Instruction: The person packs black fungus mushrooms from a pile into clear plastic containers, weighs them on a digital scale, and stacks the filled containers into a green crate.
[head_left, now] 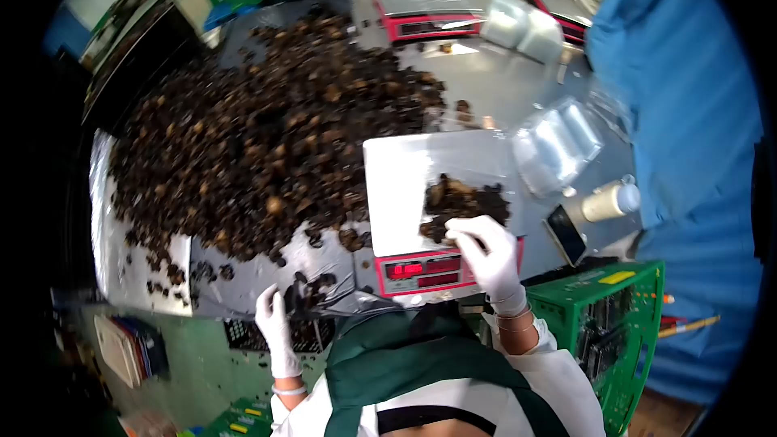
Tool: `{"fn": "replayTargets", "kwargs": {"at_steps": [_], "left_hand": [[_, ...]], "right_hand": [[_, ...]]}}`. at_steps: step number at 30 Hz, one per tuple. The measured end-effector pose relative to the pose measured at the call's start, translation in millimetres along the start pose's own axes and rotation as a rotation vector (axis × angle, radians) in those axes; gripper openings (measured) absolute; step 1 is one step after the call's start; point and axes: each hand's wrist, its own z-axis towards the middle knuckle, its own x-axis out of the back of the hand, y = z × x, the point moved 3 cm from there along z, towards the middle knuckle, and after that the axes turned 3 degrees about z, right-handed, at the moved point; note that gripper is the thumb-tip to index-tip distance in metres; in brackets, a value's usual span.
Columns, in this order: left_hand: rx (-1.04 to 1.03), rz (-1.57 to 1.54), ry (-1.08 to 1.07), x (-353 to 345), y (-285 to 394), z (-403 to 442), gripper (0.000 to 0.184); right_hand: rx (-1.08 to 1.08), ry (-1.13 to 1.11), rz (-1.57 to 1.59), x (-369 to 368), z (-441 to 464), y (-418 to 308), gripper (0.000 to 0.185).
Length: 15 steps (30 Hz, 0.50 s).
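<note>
My right hand [492,265], in a white glove, is over the front of a weighing scale [392,210] with a red front and lit red digits. Its thumb and fingertips are pinched together at the edge of a small heap of dark brown, mushroom-like pieces [465,204] on the scale's pan. What the fingertips hold is too small to make out. The heap seems to lie in a clear plastic container whose edges are hard to see. My left hand [275,330], also gloved, is at the table's front edge with fingers apart and nothing in it, near a few loose pieces [312,290].
A large pile of the same pieces [267,137] covers the table's left and middle. Clear plastic containers [557,146], a phone [565,235] and a white bottle [609,201] lie to the right. Another scale [429,26] stands behind. A green crate [603,340] is by my right side.
</note>
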Motion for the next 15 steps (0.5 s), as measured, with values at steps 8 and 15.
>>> {"fn": "replayTargets", "kwargs": {"at_steps": [8, 15], "left_hand": [[-0.345, 0.335, -0.181, -20.4, 9.4, -7.2, 0.029], [-0.438, 0.427, -0.298, -33.0, -3.5, -4.7, 0.024]], "right_hand": [[0.295, -0.620, -0.184, -194.8, -42.0, 24.2, 0.012], [0.225, -0.731, -0.491, -239.7, -59.6, 33.5, 0.024]]}}
